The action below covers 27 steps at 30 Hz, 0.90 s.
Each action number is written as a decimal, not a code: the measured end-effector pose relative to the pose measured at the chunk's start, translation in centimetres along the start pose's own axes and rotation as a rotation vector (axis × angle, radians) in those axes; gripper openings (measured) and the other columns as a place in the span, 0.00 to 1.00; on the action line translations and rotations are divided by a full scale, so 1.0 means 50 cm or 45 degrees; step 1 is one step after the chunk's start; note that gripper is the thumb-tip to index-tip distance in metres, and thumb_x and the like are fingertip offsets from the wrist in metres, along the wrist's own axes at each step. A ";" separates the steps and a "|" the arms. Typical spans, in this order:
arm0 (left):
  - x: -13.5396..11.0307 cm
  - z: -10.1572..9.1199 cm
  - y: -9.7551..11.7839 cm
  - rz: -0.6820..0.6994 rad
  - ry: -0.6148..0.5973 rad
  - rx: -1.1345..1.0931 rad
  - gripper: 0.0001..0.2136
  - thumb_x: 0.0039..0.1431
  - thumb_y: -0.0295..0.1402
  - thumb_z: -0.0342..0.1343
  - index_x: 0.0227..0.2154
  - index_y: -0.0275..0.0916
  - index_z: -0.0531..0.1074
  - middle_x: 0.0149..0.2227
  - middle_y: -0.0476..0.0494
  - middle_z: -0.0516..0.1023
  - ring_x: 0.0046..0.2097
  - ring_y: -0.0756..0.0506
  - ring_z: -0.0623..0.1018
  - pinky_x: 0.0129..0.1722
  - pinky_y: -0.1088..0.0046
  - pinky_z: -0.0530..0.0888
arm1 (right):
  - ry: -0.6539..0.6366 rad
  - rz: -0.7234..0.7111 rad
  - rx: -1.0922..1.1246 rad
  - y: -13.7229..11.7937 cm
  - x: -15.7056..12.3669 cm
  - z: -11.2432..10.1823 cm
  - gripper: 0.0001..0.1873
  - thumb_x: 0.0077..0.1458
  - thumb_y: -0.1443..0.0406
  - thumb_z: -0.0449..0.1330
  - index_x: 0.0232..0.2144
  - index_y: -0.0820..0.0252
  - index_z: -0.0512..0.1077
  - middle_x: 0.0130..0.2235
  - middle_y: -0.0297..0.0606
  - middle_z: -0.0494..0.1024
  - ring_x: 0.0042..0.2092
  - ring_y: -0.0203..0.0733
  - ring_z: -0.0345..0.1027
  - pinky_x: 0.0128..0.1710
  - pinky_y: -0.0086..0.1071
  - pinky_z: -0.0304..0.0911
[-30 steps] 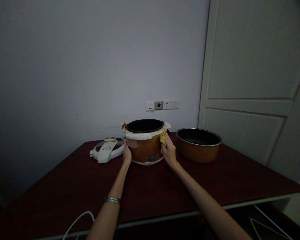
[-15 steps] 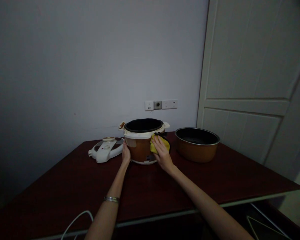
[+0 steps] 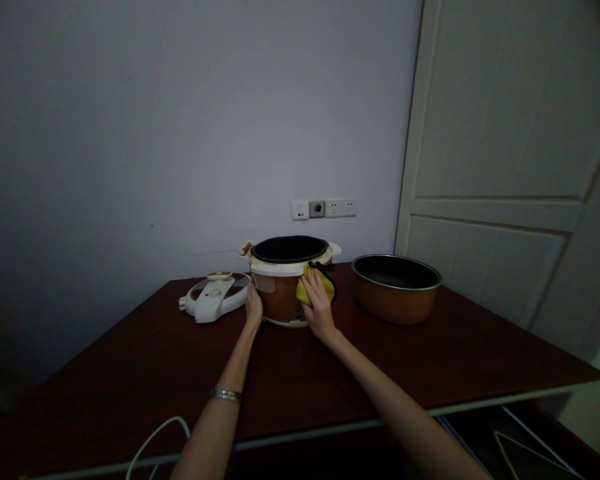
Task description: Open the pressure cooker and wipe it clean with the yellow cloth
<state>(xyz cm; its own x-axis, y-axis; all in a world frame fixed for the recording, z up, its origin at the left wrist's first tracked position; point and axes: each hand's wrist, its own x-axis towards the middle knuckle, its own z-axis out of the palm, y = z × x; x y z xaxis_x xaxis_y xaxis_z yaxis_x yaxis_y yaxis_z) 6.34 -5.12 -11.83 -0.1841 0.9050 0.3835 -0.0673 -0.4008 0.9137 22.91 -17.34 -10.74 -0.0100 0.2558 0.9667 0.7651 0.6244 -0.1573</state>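
Note:
An electric cooker (image 3: 280, 297) with a brown body, white rim and dark, uncovered inside stands on the table. My left hand (image 3: 253, 305) is closed around its left side, fingers partly hidden behind the body. Pressed to the front right of the cooker is a yellow cloth (image 3: 326, 291) with a dark edge, held under the fingers of my right hand (image 3: 319, 312). Left of the cooker lies its white lid (image 3: 213, 300) with a clear window. On the right sits a brown round pot (image 3: 395, 303) with a black inside.
The dark red table (image 3: 180, 373) reaches back to the wall, where sockets (image 3: 340, 208) are fixed. A white cable (image 3: 153, 437) hangs at the front edge. Beneath the right side is an open drawer (image 3: 510, 440). A white door (image 3: 495, 153) stands at the right.
My right hand and the cloth have shifted slightly left and up across the cooker's front. The left hand stays on the cooker's side. The view has moved a little.

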 end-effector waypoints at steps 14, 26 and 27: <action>0.004 0.000 0.000 -0.027 -0.012 0.100 0.23 0.67 0.36 0.34 0.59 0.32 0.59 0.63 0.39 0.59 0.64 0.47 0.57 0.63 0.70 0.52 | 0.347 0.393 -0.008 0.067 0.013 0.005 0.30 0.56 0.70 0.47 0.62 0.60 0.55 0.64 0.42 0.55 0.64 0.46 0.47 0.62 0.48 0.47; 0.007 -0.006 -0.009 0.000 -0.015 0.151 0.23 0.67 0.38 0.34 0.59 0.34 0.60 0.62 0.40 0.60 0.64 0.46 0.57 0.63 0.69 0.52 | 0.466 0.773 0.288 0.085 0.042 -0.004 0.26 0.55 0.62 0.50 0.56 0.62 0.65 0.59 0.45 0.65 0.60 0.47 0.57 0.57 0.42 0.54; 0.007 -0.006 -0.008 -0.001 -0.016 0.153 0.23 0.67 0.38 0.34 0.59 0.34 0.60 0.62 0.40 0.60 0.64 0.46 0.57 0.63 0.69 0.52 | 0.550 0.966 0.343 0.097 0.044 0.001 0.26 0.54 0.59 0.50 0.53 0.64 0.68 0.55 0.47 0.69 0.56 0.48 0.61 0.53 0.41 0.58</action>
<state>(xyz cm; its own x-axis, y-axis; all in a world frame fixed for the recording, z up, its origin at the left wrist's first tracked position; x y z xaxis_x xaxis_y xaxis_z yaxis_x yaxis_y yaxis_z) 6.03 -4.67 -12.12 -0.1714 0.9074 0.3837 0.0510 -0.3808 0.9233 26.54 -13.71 -9.40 0.7179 0.4034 0.5674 0.2913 0.5662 -0.7711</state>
